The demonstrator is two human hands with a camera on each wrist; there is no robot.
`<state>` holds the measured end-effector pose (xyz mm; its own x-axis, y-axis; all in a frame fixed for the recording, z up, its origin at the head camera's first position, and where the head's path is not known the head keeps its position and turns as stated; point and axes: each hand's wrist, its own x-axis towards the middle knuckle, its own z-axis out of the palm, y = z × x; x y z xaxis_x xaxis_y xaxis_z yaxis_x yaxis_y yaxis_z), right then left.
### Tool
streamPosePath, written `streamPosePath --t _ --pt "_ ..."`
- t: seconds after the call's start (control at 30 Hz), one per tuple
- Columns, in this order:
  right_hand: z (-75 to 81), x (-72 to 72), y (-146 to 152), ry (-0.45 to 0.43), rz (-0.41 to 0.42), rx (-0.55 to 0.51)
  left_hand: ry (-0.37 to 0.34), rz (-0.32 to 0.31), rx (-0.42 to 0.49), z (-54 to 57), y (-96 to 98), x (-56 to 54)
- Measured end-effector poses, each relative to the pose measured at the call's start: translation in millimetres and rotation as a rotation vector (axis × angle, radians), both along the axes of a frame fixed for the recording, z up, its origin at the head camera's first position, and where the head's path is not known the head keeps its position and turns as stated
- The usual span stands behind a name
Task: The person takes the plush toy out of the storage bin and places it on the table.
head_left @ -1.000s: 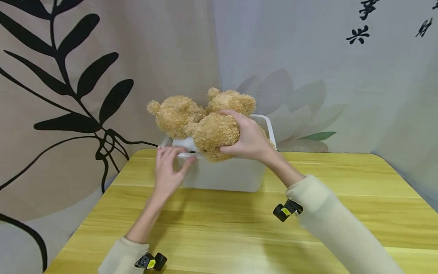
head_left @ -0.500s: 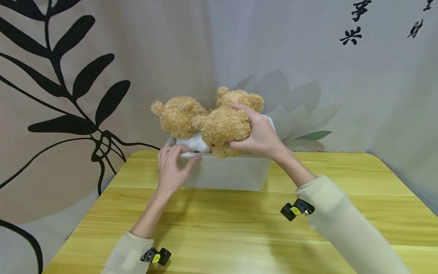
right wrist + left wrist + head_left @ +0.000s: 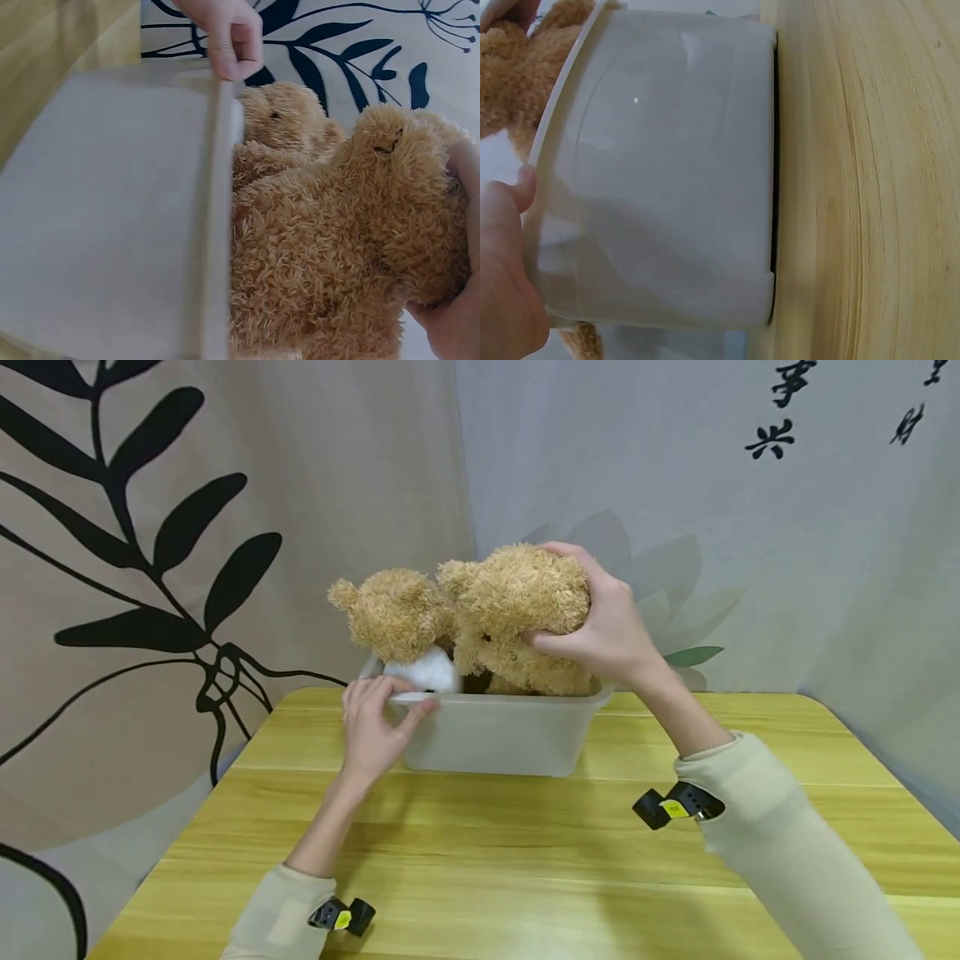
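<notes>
By the left hand (image 3: 372, 727), the rim of a pale bin (image 3: 487, 735) on the table (image 3: 480, 868) is pinched, a hold well suited to steadying. Beside it, one teddy bear (image 3: 396, 618) and a white item (image 3: 431, 670) are contained. At right, a second teddy bear (image 3: 517, 602), its lower part hidden by the bin's wall, is gripped round the head by the right hand (image 3: 607, 618); even guidance is advised, lest its neighbour be dragged.

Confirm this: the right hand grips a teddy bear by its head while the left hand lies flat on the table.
Not quite: the left hand is not on the table; it grips the near rim of the plastic bin, as the head view shows. The right hand does grip a teddy bear by its head.
</notes>
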<state>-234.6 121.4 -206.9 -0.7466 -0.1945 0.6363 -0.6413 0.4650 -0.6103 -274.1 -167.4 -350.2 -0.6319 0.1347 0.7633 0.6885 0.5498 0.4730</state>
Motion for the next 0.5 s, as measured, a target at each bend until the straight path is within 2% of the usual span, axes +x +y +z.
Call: streamPosePath --t 0.17,0.33,0.4,0.5 --pt "20.7 8.3 9 0.053 -0.03 -0.052 0.011 -0.006 0.019 -2.4 -1.6 -2.4" --pt "42.8 14.5 20 0.112 -0.015 -0.173 0.06 -0.015 0.037 -6.3 -4.3 -6.4" --pt "49.7 15.7 24 0.157 -0.002 -0.229 0.081 -0.019 0.043 -8.5 -4.9 -7.8" --pt "58.5 15.1 34 0.292 0.052 -0.246 0.103 -0.021 0.054 -10.5 -4.9 -8.6"
